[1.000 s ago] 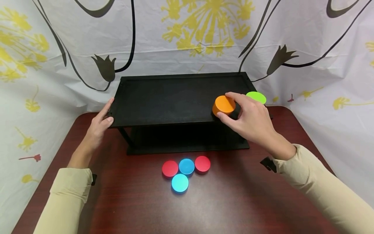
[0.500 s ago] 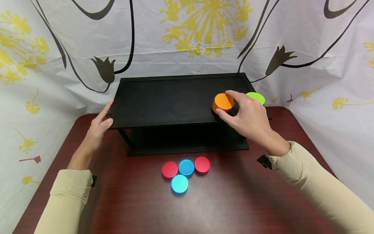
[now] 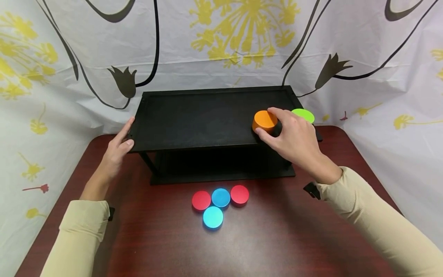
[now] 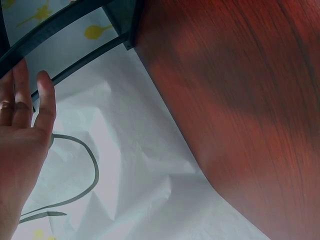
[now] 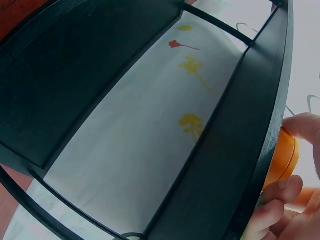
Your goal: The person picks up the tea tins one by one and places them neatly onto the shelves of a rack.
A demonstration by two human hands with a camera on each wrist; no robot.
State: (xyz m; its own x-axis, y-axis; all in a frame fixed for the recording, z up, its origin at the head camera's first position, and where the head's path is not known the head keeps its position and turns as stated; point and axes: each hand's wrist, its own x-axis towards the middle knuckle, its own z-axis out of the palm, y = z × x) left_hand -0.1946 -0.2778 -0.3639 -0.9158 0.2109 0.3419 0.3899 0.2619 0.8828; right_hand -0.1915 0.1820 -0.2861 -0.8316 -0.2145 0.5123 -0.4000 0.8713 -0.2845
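Note:
In the head view my right hand (image 3: 295, 136) pinches a thick orange disc (image 3: 265, 120) between thumb and fingers. The disc sits at the front right of a black shelf's top board (image 3: 197, 119). In the right wrist view the same orange disc (image 5: 284, 155) shows partly behind the board's edge. A lime-green disc (image 3: 303, 115) lies just beyond the right hand, partly hidden by it. My left hand (image 3: 114, 154) rests against the board's left edge with extended fingers, holding no disc. The left wrist view shows its fingers (image 4: 46, 97) beside the black frame.
On the reddish-brown table (image 3: 166, 238), in front of the shelf, lie a red disc (image 3: 201, 201), a blue disc (image 3: 220, 197), another red disc (image 3: 239, 195) and a turquoise disc (image 3: 213, 217). A printed white cloth (image 3: 221, 50) hangs behind and at both sides.
My right hand and the orange disc shift very slightly left and up early on, then hold still. The left hand stays at the shelf edge.

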